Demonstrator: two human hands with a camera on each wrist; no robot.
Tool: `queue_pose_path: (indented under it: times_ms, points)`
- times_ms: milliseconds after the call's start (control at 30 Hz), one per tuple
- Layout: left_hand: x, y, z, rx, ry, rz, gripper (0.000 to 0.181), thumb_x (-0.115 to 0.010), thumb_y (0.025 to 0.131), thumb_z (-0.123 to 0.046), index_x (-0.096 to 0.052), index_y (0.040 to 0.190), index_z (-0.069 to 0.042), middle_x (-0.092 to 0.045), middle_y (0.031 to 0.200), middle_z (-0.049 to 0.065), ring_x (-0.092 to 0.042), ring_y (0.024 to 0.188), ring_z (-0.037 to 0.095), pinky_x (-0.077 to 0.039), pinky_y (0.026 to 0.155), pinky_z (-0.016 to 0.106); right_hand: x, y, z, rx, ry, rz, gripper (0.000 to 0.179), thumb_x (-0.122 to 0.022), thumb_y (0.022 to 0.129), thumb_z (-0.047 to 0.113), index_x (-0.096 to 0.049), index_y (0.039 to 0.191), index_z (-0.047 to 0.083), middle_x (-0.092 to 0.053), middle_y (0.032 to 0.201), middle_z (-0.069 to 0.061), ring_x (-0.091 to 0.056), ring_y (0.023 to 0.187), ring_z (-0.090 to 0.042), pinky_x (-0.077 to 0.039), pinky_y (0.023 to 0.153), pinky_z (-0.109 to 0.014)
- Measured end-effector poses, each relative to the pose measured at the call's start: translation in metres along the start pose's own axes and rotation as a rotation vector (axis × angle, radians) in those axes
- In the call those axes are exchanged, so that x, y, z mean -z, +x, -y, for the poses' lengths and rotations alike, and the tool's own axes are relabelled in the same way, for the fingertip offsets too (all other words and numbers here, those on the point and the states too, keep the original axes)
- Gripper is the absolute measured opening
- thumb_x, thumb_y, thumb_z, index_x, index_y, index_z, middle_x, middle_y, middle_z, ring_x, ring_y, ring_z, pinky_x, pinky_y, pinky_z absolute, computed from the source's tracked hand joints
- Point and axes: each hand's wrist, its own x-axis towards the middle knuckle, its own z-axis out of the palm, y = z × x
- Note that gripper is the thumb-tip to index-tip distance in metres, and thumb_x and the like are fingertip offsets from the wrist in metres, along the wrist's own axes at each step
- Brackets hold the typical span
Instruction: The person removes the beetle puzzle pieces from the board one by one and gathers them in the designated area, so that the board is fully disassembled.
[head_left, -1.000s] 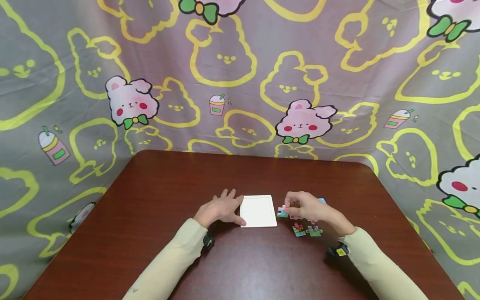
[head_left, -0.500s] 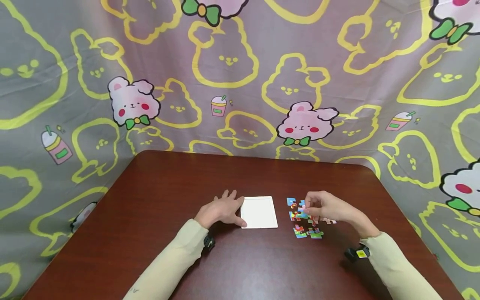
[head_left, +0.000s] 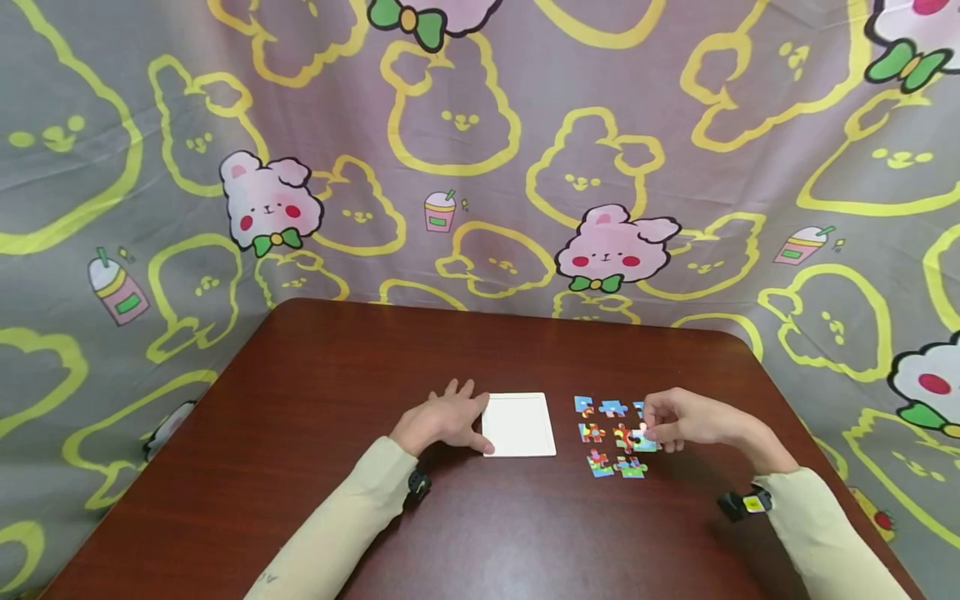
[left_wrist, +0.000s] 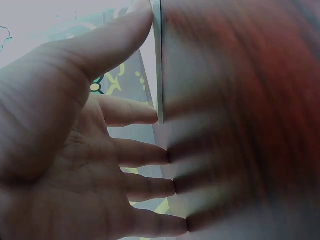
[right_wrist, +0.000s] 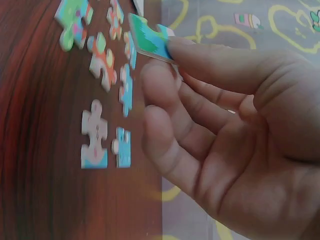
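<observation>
A green-and-blue puzzle piece (head_left: pixel 644 441) is pinched between the thumb and fingers of my right hand (head_left: pixel 693 418). In the right wrist view this puzzle piece (right_wrist: pixel 149 38) is raised above the table, its thin edge showing. My left hand (head_left: pixel 442 419) lies at the left side of a square white tray (head_left: pixel 517 425) with a low rim. Its fingers are spread, the thumb at the tray's near left corner and the index fingertip by the far left one. In the left wrist view the other fingertips (left_wrist: pixel 175 187) touch the tabletop.
Several loose puzzle pieces (head_left: pixel 592 433) lie in rough rows on the brown table (head_left: pixel 420 533), right of the tray. A pink-and-blue piece (right_wrist: pixel 94 137) lies beneath my right hand. A patterned cloth (head_left: pixel 487 200) hangs behind and beside the table.
My right hand has carried the pinched puzzle piece rightward, from beside the tray to over the right part of the loose pieces, uncovering those on the left. The left hand has stayed put.
</observation>
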Motion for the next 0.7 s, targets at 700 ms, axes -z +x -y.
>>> queue_pose_path:
  times_ms: [700]
  points:
    - [0.004,0.000,0.000,0.010,-0.030,0.024,0.093,-0.070,0.084,-0.056,-0.027,0.156,-0.017,-0.014,0.164,0.019,-0.008,0.151,0.044,-0.019,0.115,0.067,-0.002,-0.014,-0.030,-0.069,0.051,0.126,0.018,-0.070,0.090,0.015,-0.059,0.084,0.002,-0.062,0.067,-0.005,-0.062,0.052,-0.016,-0.053,0.049,-0.036]
